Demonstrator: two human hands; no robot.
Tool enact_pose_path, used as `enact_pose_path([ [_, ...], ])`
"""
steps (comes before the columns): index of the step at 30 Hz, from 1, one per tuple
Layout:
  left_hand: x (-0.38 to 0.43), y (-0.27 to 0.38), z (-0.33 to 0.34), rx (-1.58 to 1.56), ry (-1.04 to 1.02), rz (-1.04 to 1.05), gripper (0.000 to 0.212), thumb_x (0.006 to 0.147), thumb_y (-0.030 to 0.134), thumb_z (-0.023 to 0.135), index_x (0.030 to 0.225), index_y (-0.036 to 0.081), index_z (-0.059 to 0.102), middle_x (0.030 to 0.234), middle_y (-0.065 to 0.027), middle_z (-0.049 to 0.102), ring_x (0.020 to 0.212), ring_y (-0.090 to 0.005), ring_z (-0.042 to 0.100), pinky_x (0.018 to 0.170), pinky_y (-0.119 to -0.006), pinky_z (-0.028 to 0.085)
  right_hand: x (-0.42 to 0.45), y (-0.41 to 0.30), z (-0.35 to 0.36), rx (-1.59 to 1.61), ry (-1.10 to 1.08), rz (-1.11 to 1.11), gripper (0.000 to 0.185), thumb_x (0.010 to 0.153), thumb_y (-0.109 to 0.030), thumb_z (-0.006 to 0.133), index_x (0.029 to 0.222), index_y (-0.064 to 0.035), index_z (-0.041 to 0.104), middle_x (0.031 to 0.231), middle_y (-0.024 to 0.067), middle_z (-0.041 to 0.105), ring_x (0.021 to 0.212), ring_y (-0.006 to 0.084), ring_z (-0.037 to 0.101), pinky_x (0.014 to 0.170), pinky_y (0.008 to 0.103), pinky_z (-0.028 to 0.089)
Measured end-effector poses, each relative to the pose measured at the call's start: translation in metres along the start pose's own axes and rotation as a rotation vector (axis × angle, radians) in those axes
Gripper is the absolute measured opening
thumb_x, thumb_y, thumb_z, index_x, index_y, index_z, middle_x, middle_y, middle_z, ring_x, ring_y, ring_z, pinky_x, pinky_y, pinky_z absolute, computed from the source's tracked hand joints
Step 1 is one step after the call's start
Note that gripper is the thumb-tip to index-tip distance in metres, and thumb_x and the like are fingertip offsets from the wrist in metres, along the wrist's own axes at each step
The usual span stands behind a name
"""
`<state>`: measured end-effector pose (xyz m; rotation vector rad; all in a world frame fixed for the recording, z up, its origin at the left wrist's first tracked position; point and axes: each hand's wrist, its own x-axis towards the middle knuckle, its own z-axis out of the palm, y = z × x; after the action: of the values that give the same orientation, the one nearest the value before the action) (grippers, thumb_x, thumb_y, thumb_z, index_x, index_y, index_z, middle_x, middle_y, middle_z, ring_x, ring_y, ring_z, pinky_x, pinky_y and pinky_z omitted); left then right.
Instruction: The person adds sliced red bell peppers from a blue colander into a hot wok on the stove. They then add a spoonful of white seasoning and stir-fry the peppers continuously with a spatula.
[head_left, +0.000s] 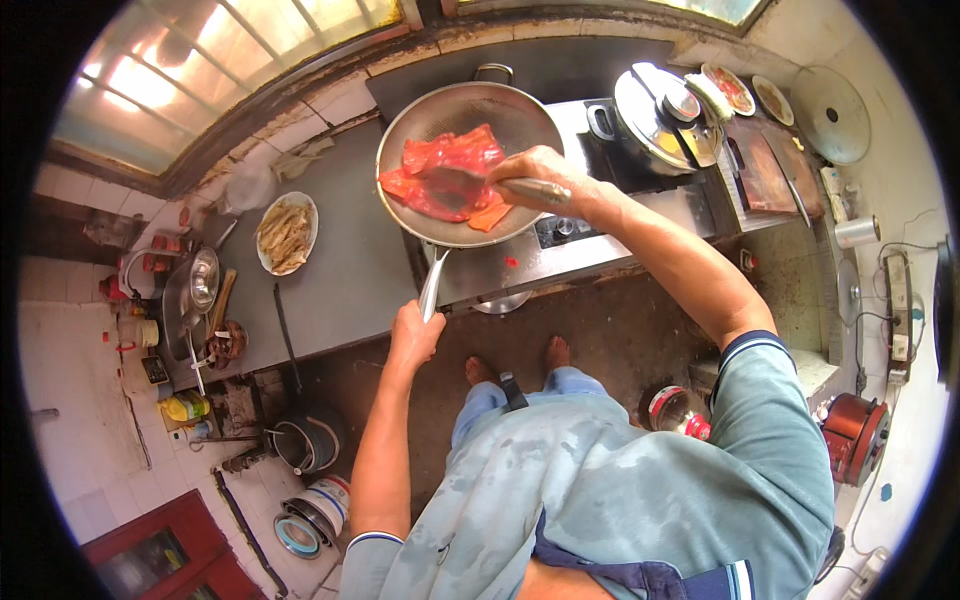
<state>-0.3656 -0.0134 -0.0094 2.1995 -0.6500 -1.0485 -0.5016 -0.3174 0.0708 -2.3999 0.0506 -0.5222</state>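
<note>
My left hand (416, 334) is closed around the metal handle (433, 286) of a wok (525, 124), which sits above the counter and cooktop edge. Wet-looking flat pieces of red and orange food (454, 154) lie in the wok. In my right hand (544, 174) is the handle of a turner (551, 192), whose dark, blurred blade is down among the food. I cannot tell whether the wok rests on a burner or is held up.
A lidded pressure cooker (664, 124) stands right of the wok. Beyond it are a wooden cutting board (761, 169), a knife (786, 176) and two plates of food. On the left are a plate of pale brown strips (285, 234) and a sink (178, 300).
</note>
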Motion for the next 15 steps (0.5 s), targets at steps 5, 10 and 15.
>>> enact_pose_path([
  [5, -0.003, -0.007, -0.002, -0.020, 0.050, -0.013, 0.018, 0.086, 0.018, 0.060, 0.085, 0.002, 0.052, 0.060, -0.0043, 0.052, 0.044, -0.0142, 0.051, 0.039, -0.034, 0.041, 0.013, 0.000, -0.010, -0.025, 0.332, 0.482, 0.025, 0.092, -0.027, 0.066, 0.101, -0.0058, 0.076, 0.085, 0.0127, 0.075, 0.076, 0.0217, 0.073, 0.069, 0.0332, 0.057],
  [10, 0.003, 0.002, 0.005, 0.006, -0.006, 0.020, 0.027, 0.082, 0.019, 0.060, 0.091, -0.006, 0.054, 0.064, -0.0135, 0.059, 0.048, -0.0223, 0.060, 0.041, -0.038, 0.048, 0.021, 0.088, 0.025, 0.108, 0.768, 0.607, 0.025, 0.091, -0.025, 0.066, 0.085, -0.0026, 0.074, 0.063, 0.0071, 0.068, 0.056, 0.0135, 0.062, 0.054, 0.0327, 0.050],
  [15, -0.004, -0.003, 0.001, -0.019, 0.022, -0.014, 0.018, 0.086, 0.018, 0.060, 0.087, 0.000, 0.053, 0.060, -0.0044, 0.052, 0.043, -0.0140, 0.050, 0.038, -0.033, 0.041, 0.014, 0.030, 0.060, 0.413, 0.497, 0.483, 0.022, 0.091, -0.020, 0.064, 0.080, -0.0023, 0.073, 0.069, 0.0094, 0.071, 0.060, 0.0138, 0.067, 0.055, 0.0345, 0.054],
])
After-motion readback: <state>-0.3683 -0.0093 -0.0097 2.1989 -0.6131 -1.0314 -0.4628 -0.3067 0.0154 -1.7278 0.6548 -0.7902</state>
